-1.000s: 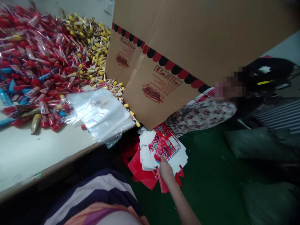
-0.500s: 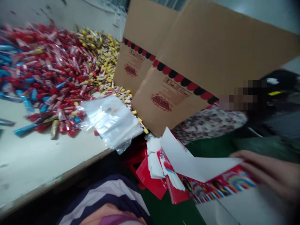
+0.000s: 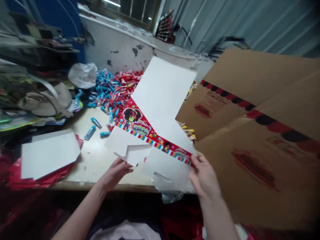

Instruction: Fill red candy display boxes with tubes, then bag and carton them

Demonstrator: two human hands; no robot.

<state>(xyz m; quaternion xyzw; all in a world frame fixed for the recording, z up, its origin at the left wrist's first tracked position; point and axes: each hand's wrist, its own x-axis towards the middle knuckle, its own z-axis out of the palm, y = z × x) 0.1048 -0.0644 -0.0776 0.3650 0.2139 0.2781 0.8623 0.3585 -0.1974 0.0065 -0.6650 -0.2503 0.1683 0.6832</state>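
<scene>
A flat, partly folded display box blank (image 3: 162, 88), white inside with a red printed bubble gum strip, is held up over the table. My right hand (image 3: 205, 175) grips its right end, thumb on the printed strip. At the lower edge of its left cut-out flap is my left hand (image 3: 116, 173), fingers loosely bent and partly apart; whether they touch the flap cannot be made out. Behind the blank lies a heap of wrapped candies in red (image 3: 122, 93) and blue (image 3: 102, 85), with yellow-capped ones (image 3: 188, 131) partly hidden on the right.
Folded white and red box blanks (image 3: 51, 153) lie on the table's (image 3: 90, 166) left side. A large brown carton (image 3: 225, 166) stands close on the right. A clear plastic bag (image 3: 171, 196) hangs at the front edge. Handbags (image 3: 43, 100) and a machine (image 3: 37, 36) are at left.
My view has swung left to face the table. The box blank has moved from beside the stacked blanks at right to above the table. My left hand has come into view.
</scene>
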